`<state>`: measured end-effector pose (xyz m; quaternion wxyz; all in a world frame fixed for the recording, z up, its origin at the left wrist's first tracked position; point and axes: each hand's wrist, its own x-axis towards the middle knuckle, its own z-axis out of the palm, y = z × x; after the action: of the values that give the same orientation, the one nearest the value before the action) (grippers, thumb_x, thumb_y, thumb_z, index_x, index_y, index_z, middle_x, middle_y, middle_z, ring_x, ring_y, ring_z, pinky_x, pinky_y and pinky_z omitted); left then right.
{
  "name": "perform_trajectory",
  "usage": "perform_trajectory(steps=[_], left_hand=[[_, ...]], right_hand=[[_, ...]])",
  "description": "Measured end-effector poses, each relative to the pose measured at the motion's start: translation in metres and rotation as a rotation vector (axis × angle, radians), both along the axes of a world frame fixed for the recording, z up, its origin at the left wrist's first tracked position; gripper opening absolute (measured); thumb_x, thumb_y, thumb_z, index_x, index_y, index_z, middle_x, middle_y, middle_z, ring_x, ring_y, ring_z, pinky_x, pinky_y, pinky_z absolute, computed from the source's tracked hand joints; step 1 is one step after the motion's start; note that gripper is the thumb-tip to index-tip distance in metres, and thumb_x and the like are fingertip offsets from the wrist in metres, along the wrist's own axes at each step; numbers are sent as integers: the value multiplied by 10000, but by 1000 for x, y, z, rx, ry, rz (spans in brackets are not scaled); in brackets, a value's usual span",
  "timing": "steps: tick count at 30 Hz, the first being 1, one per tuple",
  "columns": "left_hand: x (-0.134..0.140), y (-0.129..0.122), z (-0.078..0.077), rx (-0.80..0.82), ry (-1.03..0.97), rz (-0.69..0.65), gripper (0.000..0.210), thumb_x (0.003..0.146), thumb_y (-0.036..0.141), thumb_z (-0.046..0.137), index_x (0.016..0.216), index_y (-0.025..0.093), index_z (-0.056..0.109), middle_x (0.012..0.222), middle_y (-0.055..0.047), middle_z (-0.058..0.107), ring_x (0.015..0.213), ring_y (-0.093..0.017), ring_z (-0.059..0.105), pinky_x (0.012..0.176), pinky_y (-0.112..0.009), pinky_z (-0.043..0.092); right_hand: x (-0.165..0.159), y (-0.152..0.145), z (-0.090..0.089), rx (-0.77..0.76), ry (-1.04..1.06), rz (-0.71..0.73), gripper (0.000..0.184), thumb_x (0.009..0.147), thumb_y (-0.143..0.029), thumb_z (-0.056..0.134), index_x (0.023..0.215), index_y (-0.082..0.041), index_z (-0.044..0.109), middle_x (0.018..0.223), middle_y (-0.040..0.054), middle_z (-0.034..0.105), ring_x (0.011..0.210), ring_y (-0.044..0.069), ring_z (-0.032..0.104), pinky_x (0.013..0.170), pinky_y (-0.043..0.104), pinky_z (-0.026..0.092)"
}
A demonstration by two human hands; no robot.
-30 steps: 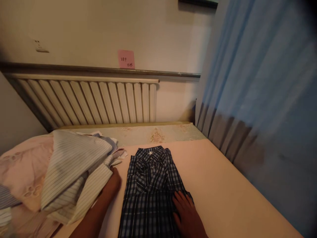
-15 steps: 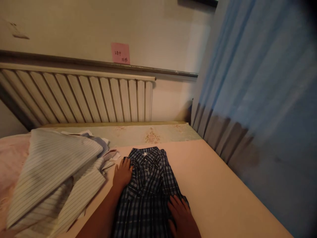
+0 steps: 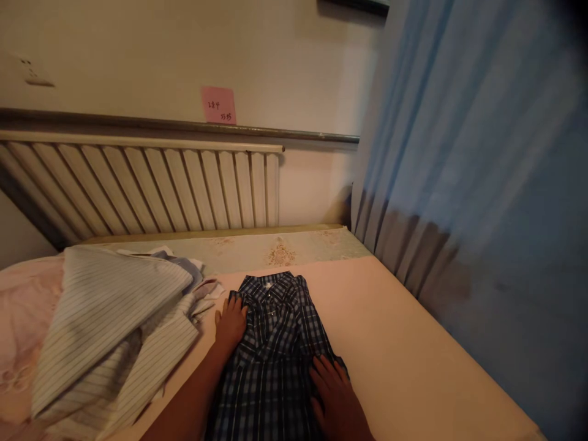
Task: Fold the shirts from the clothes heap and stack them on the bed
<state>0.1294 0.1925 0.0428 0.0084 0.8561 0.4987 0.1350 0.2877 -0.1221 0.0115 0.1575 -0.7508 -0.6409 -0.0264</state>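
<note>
The bed (image 3: 413,343) carries a folded plaid shirt (image 3: 275,349) at its middle, collar toward the radiator (image 3: 138,190). A heap of striped shirts (image 3: 105,324) lies just beside it. Left hand (image 3: 231,323) rests flat, fingers spread, on the shirt's shoulder; right hand (image 3: 335,398) lies flat on its right edge. Neither grips. Risk: sideways pressure could drag the folds loose.

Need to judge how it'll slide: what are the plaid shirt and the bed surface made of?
Plaid shirt: looks like thin woven cloth, probably cotton, matte; it holds flat folds and a crisp collar. Bed surface: smooth, taut pinkish sheet, matte, fibre unclear.
</note>
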Motion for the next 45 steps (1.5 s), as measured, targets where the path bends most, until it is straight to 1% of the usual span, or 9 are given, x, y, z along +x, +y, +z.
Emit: perform_trajectory(steps=[3,7,11,17,25,30,35,41,45], left_hand=[[33,-27,18,77,-30,-37,508,961,319,303,1424,136,407,1555,-146,315,1464,-297,169,1155,-568,157],[94,-79,36,127,-109,-304,516,936,288,349,1442,197,400,1562,-97,313,1462,-284,190,1175,-535,147],[145,-110,23,90,-81,-493,531,930,308,377,1454,221,377,1559,-64,327,1460,-252,208,1185,-495,163],[170,-88,-14,25,-31,-383,522,928,375,387,1403,172,462,1493,-140,427,1391,-309,351,1118,-533,282],[181,-64,-16,25,-24,-323,546,933,401,379,1425,171,437,1517,-125,392,1424,-305,285,1138,-515,248],[180,-66,-15,1,-8,-317,544,944,386,353,1435,159,415,1531,-137,363,1439,-314,247,1140,-535,226],[155,-83,-7,-61,42,-383,506,942,385,375,1398,188,470,1501,-118,419,1414,-300,318,1132,-519,267],[94,-140,18,-26,29,-470,489,955,329,365,1429,222,418,1540,-49,366,1453,-248,234,1175,-483,225],[44,-187,15,45,-25,-549,506,931,259,423,1436,249,394,1552,-27,345,1458,-230,219,1177,-483,253]], right_hand=[[0,0,0,9,21,-12,584,784,-139,510,1354,-268,513,1469,10,458,1364,264,392,1133,493,310],[2,1,-2,30,11,7,587,793,-149,512,1369,-261,495,1476,19,448,1366,256,387,1133,465,310],[9,4,-9,-5,4,49,618,765,-186,551,1376,-243,482,1471,36,455,1356,269,402,1123,447,324],[18,9,-31,47,-68,113,638,748,-253,583,1375,-235,469,1468,68,455,1340,287,421,1087,440,355],[22,16,-52,154,-141,127,558,794,-359,580,1333,-243,499,1414,62,523,1278,284,485,1099,421,327],[18,13,-43,138,-85,105,559,795,-329,572,1341,-232,495,1437,67,496,1311,294,450,1087,447,351],[9,6,-21,48,8,67,613,771,-215,561,1377,-237,467,1477,43,447,1363,278,386,1121,463,319],[-2,-2,5,51,100,-8,587,812,-172,521,1388,-266,461,1485,11,438,1377,251,369,1145,480,281],[-6,-3,9,126,78,0,514,858,-194,522,1368,-248,490,1437,35,498,1363,237,391,1150,469,271]])
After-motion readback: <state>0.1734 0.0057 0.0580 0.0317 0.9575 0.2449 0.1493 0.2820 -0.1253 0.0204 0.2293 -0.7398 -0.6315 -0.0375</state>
